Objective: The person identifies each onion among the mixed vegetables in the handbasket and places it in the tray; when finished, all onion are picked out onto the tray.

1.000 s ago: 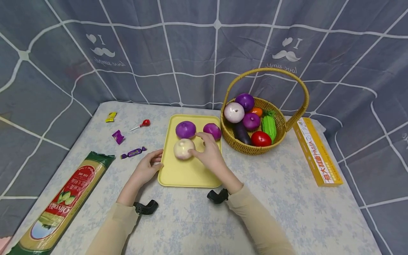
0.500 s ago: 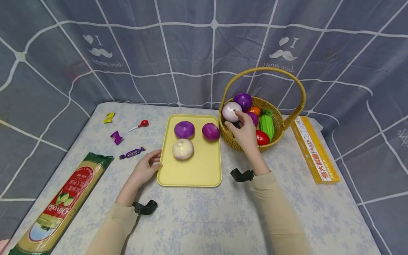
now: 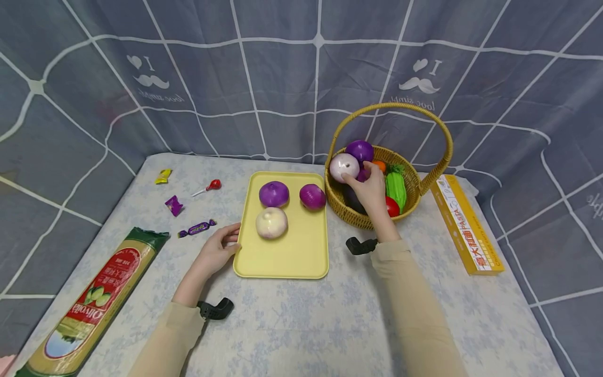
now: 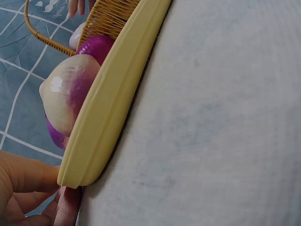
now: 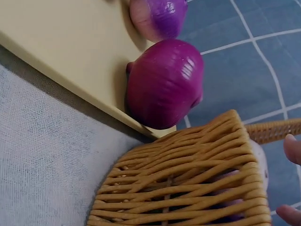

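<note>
My left hand (image 3: 218, 250) grips the left edge of the yellow tray (image 3: 294, 256), thumb on the rim and a fingertip low beside it. On the tray sit a whitish turnip (image 3: 271, 223), a purple turnip (image 3: 274, 194) and a red onion (image 3: 312, 197). My right hand (image 3: 371, 192) is over the wicker basket (image 3: 348, 214), thumb and fingers spread near a pale turnip (image 3: 344, 166) and another red onion, mostly hidden behind the hand. A gap shows between the thumb and a finger (image 5: 288, 215) in the right wrist view.
The basket also holds a purple turnip (image 3: 359, 150), a green vegetable (image 3: 395, 189) and a tomato (image 3: 392, 207); its tall handle (image 3: 400, 106) arches above. Yellow pasta box (image 3: 467, 225) at right; wrapped candies (image 3: 197, 228), a lollipop (image 3: 214, 184) and a spaghetti bag (image 3: 99, 298) at left.
The right hand has left the tray, moved right to the basket and then reached further in among the vegetables. The left hand stays at the tray's left edge.
</note>
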A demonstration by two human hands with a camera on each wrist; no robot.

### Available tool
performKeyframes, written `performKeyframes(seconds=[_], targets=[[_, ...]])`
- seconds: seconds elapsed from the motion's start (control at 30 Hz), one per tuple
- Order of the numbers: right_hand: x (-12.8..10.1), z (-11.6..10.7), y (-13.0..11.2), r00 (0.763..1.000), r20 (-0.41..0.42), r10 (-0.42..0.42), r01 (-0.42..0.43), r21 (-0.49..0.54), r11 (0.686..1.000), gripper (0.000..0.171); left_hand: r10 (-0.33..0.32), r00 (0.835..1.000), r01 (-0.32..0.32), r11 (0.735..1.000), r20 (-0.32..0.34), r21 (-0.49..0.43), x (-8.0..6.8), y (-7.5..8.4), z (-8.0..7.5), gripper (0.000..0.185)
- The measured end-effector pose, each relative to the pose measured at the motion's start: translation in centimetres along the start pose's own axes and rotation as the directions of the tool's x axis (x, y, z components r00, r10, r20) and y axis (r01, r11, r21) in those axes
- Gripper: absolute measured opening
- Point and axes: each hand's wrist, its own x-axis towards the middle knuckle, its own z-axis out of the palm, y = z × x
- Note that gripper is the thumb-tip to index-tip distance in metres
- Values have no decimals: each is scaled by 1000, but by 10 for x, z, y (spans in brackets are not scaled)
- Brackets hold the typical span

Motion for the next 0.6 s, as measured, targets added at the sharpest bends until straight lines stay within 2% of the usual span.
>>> performKeyframes(seconds=[0.3,0.6], targets=[[13,16,4,1000,-7,-1,1,-28,1000,80,10,1000,-10,1000,2,-10,1,1,-1,57],[18,30,4,999,-16,40,-40,-51,998,84,21,1000,-21,1000,3,-10,-2,2,-2,56]])
